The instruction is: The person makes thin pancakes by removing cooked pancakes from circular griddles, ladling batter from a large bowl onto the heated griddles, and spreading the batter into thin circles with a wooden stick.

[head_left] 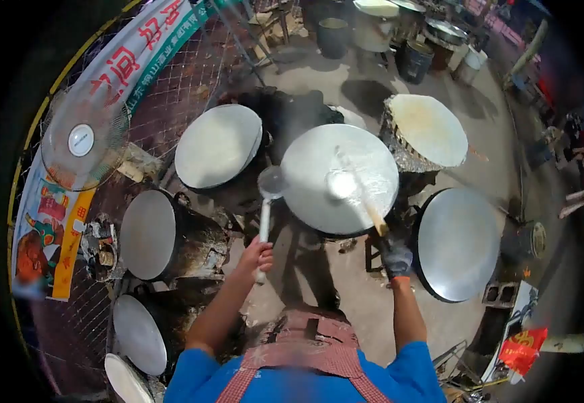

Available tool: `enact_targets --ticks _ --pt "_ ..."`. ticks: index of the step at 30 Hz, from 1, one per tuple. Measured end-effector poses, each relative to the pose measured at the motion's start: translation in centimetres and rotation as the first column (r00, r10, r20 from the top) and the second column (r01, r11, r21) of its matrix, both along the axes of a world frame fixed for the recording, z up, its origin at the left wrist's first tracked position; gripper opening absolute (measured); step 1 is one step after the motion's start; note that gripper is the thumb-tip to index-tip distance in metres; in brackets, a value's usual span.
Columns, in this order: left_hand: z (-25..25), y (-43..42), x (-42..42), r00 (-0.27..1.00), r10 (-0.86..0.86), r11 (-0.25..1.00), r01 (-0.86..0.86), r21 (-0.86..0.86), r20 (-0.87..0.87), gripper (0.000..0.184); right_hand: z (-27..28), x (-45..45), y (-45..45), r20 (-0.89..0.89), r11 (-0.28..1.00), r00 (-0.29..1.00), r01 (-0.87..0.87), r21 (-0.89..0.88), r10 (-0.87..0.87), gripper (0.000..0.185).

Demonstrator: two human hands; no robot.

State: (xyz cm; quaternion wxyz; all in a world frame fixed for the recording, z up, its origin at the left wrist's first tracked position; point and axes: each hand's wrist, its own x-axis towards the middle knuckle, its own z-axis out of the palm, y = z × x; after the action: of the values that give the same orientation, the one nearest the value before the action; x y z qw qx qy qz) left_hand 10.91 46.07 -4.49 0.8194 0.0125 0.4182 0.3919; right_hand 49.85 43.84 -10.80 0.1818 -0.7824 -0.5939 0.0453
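My left hand (257,258) is closed around the pale handle of a ladle (272,183), whose round bowl hangs by the left edge of the middle griddle. A dark glove covers my right hand (396,258), which grips the wooden handle of a spreader (374,216). The spreader reaches over the large round griddle (312,198) in front of me, its far end blurred above the surface. A bright white patch of batter or glare shows near the middle of this griddle; I cannot tell which.
Round griddles stand around me: upper left (214,148), left (147,235), lower left (140,334), right (458,245), and one with a pale sheet (427,129) at upper right. A fan (81,141) is at far left. Buckets (333,37) stand beyond.
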Motion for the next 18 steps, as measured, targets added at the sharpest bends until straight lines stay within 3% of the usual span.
enact_targets --ticks 2,5,6,8,9,10,11,12,13,14,15,16,18 --pt "1.0 1.4 2.5 0.999 -0.022 1.0 0.022 0.021 -0.04 0.018 -0.4 0.1 -1.4 0.041 0.996 0.996 -0.081 0.027 0.08 0.03" --pt "2.6 2.2 6.3 0.991 -0.057 0.996 0.064 0.06 -0.121 0.019 3.3 -0.5 -2.7 -0.07 0.917 0.972 0.185 -0.353 -0.223 0.034" --pt "2.6 2.1 7.4 0.989 -0.07 0.992 0.083 0.09 -0.13 0.022 0.6 -1.6 -3.0 -0.21 0.973 0.958 0.162 -0.162 -0.195 0.037" --pt "1.3 2.2 9.9 0.986 -0.098 0.99 0.11 0.084 -0.132 0.023 -5.0 -3.9 -3.5 -0.423 0.97 0.906 0.092 0.227 0.013 0.045" --pt "0.8 2.3 10.7 0.989 -0.113 0.991 0.119 0.056 -0.101 0.023 -4.2 -5.7 -4.4 -0.236 0.999 0.971 0.037 0.012 -0.033 0.037" --pt "0.0 2.2 11.1 0.991 -0.126 0.992 0.125 0.027 0.041 0.024 -3.3 -7.6 -5.3 -0.028 0.98 1.0 -0.011 -0.199 0.006 0.031" --pt "1.0 2.1 11.3 0.991 -0.126 0.989 0.123 -0.083 -0.036 0.019 -2.9 -9.0 -5.5 -0.077 0.999 0.997 -0.016 -0.033 0.013 0.031" --pt "0.3 1.3 9.4 0.905 -0.077 0.968 0.169 -0.188 0.418 0.014 -2.1 -9.4 -5.6 -0.016 0.991 1.0 -0.004 -0.135 0.001 0.032" --pt "-0.4 0.3 6.3 0.634 0.056 0.934 0.239 -0.264 0.771 0.012 -1.3 -9.5 -6.1 0.044 0.972 0.999 0.008 -0.236 0.002 0.032" --pt "0.7 -2.4 4.0 0.852 -0.069 0.98 0.155 -0.124 0.52 0.014 -0.2 -9.3 -6.7 0.111 0.987 0.992 -0.041 -0.156 0.059 0.032" --pt "2.6 -5.1 2.3 0.974 -0.132 0.991 0.125 0.047 0.186 0.02 1.1 -9.3 -7.1 0.179 0.993 0.978 -0.099 -0.069 0.11 0.032" --pt "3.5 -5.7 1.1 0.969 -0.147 0.989 0.142 0.038 0.197 0.022 1.5 -9.7 -7.5 0.244 0.988 0.958 -0.154 0.011 0.147 0.032" --pt "3.9 -8.1 -0.1 0.957 -0.154 0.987 0.162 -0.01 0.247 0.027 1.8 -11.1 -8.1 0.324 1.0 0.946 -0.019 0.0 0.018 0.034"
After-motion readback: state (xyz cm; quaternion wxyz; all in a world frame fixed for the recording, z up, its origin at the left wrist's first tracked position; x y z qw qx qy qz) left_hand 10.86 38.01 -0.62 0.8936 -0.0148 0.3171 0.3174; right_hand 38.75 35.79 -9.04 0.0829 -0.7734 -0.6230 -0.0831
